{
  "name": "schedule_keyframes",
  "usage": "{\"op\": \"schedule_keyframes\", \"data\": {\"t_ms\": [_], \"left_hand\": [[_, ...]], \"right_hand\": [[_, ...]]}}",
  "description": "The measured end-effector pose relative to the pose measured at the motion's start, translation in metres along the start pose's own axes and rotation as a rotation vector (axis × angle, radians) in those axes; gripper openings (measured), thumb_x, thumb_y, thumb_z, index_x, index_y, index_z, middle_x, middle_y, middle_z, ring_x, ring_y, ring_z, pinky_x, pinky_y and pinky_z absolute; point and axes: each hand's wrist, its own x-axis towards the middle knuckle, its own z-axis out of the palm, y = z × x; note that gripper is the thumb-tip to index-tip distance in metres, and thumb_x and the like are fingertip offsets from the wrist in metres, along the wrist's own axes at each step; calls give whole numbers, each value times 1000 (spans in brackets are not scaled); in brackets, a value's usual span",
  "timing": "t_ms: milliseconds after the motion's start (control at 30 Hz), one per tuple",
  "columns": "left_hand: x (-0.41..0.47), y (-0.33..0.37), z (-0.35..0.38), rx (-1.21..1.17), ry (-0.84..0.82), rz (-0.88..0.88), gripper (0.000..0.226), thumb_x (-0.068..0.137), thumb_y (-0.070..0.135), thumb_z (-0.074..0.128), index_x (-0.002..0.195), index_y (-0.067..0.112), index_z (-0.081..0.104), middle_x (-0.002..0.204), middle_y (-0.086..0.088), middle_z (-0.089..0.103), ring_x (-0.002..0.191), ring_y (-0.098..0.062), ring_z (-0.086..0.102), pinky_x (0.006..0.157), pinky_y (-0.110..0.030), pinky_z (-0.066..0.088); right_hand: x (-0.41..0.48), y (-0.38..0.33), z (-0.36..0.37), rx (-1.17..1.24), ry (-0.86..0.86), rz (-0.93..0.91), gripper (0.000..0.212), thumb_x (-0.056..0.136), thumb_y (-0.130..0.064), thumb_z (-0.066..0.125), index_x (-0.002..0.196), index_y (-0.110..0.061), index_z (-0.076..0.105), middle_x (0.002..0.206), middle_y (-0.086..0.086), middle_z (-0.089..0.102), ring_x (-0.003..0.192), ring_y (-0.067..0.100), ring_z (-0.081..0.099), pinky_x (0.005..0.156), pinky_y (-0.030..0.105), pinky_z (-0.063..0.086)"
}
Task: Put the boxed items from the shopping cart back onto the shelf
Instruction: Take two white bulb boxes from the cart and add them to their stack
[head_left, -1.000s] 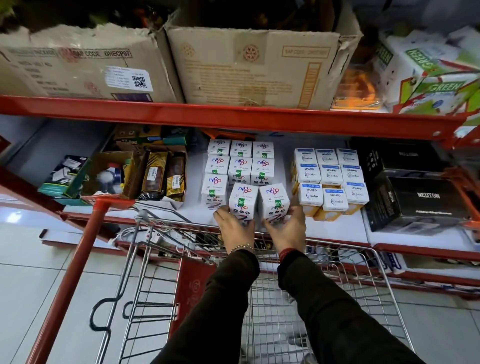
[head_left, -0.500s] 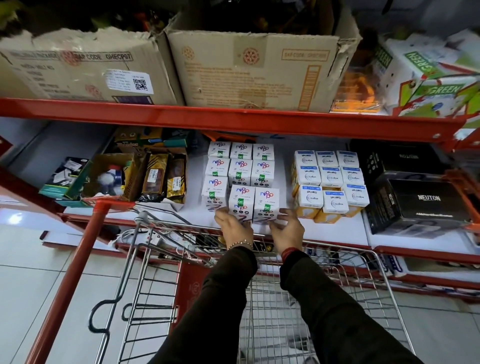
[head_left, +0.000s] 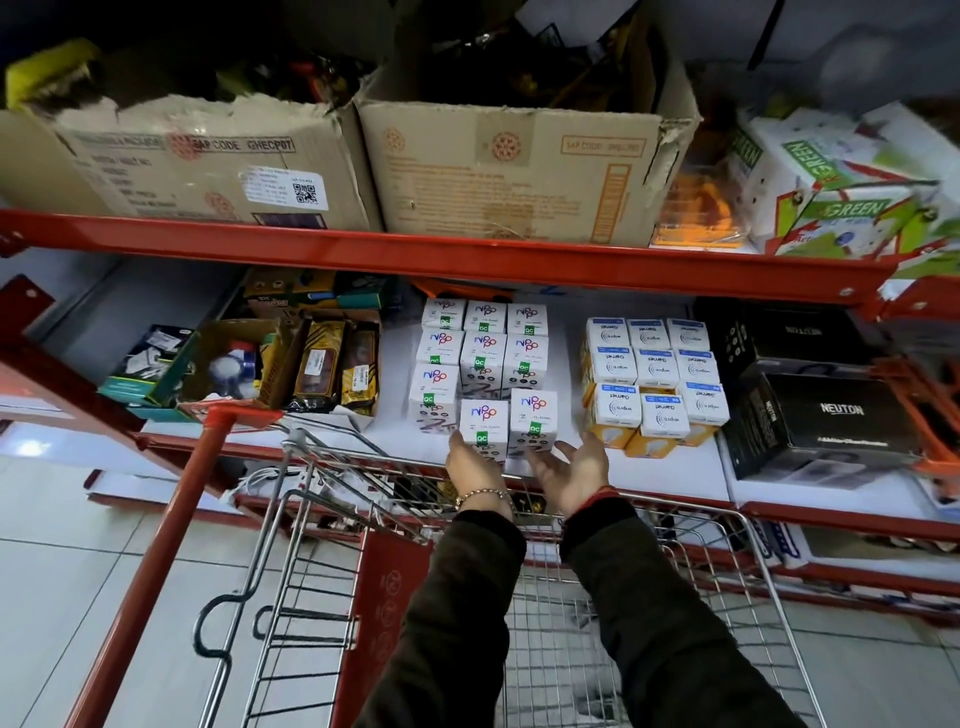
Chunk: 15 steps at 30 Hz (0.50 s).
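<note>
Two white Nippo boxes stand side by side at the front of the white shelf (head_left: 395, 436): the left box (head_left: 484, 426) and the right box (head_left: 535, 418). Behind them stands a block of several more Nippo boxes (head_left: 483, 343). My left hand (head_left: 470, 467) touches the lower left side of the left box, fingers loosely spread. My right hand (head_left: 571, 470) is palm-up with fingers apart, just off the right box's lower corner and holding nothing. Below my forearms is the wire shopping cart (head_left: 675, 597); its inside is mostly hidden.
White and blue Wipro boxes (head_left: 654, 384) stand right of the Nippo stack. Black Neuton cartons (head_left: 826, 415) fill the far right. Open cardboard trays of goods (head_left: 306, 364) sit on the left. A red shelf beam (head_left: 467, 260) carries large cartons overhead. The cart's red handle (head_left: 171, 545) slants at left.
The two front boxes went from held and tilted to standing on the shelf. My right hand has let go and opened, drawing back to the right; the left hand has loosened.
</note>
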Motion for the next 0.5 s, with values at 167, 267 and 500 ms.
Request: {"op": "schedule_keyframes", "data": {"t_ms": [167,267,500], "left_hand": [[0,8,9,-98,-75,-52,60,100,39,35,152,10,31,157,-12,37,148,-28,30,122,-38,21],[0,12,13,-104,-77,-60,58,101,38,33,150,9,33,155,-11,40,147,-25,32,123,-37,21],[2,14,14,-68,-119,-107,56,99,42,30,146,14,41,149,-8,49,137,-23,47,116,-34,32]], "right_hand": [[4,-6,3,-8,-3,44,56,101,-38,46,141,1,37,138,24,43,131,39,46,109,48,43],[8,-6,4,-12,-7,39,55,101,-38,48,139,0,38,143,23,40,132,39,45,109,49,44],[17,-1,4,8,-22,50,55,96,-42,56,128,-2,37,139,21,43,129,42,47,106,54,45]]}}
